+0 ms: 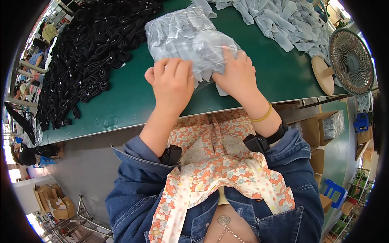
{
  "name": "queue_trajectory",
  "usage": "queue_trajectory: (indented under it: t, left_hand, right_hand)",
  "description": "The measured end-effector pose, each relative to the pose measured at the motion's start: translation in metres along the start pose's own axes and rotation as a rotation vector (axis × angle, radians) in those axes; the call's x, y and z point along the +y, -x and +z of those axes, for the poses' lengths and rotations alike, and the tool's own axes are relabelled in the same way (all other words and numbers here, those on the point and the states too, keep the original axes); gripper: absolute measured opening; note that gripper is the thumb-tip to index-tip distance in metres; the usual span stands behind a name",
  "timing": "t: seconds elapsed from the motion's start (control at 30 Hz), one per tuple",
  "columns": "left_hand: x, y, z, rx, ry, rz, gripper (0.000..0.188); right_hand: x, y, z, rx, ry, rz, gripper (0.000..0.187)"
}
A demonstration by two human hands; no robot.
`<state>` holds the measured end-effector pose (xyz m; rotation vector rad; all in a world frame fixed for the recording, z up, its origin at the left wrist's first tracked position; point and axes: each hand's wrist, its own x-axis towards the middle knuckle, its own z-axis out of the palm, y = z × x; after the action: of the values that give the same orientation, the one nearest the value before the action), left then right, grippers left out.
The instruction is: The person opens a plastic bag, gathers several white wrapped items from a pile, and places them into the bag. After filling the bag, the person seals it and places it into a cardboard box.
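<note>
A clear plastic bag [182, 30] packed with pale grey-blue fabric pieces lies on the green table in front of me. Its near end faces me, and some fabric ends poke out there between my hands. My left hand [172, 83] is closed at the bag's near left corner, fingers curled over the film; the fingertips are partly hidden. On the near right side, my right hand [238, 75] grips the bag, its thumb by the near end and its fingers over the top, partly blurred behind shiny film.
A large heap of black looped cords [93, 48] covers the table's left side. Loose pale fabric pieces [279, 20] pile up at the far right. A round fan [351, 61] on a wooden base stands at the right edge. Cardboard boxes [314, 133] sit below the table at right.
</note>
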<state>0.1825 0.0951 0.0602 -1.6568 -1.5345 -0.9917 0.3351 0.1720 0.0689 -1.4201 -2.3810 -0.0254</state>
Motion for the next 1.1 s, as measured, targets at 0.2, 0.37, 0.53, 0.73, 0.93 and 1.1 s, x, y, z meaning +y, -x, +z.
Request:
queue_trajectory:
  t: [0.2,0.37,0.53,0.73,0.93,1.1]
  left_hand:
    - [0.031,0.026,0.01,-0.199,0.452,0.307,0.02]
    - [0.006,-0.012,0.05,-0.46,0.302,-0.129,0.024]
    - [-0.005,-0.004,0.044,-0.734,0.08,-0.079,0.038]
    - [0.008,0.006,0.036,-0.65,0.054,-0.171,0.052]
    - [0.034,0.002,0.043,-0.602,0.006,-0.106,0.067]
    - [0.063,-0.011,0.069,-0.753,0.094,-0.018,0.086]
  right_hand:
    - [0.02,-0.035,0.013,-0.272,-0.773,0.122,0.071]
    - [0.019,-0.037,-0.011,-0.475,-1.151,0.207,0.068]
    - [-0.016,-0.02,0.002,-0.077,-0.02,0.282,0.059]
    - [0.038,-0.004,0.06,0.254,-0.366,-0.033,0.045]
    - [0.093,-0.024,0.038,0.025,-0.601,0.192,0.023]
    - [0.088,-0.024,0.039,0.009,-0.572,-0.167,0.012]
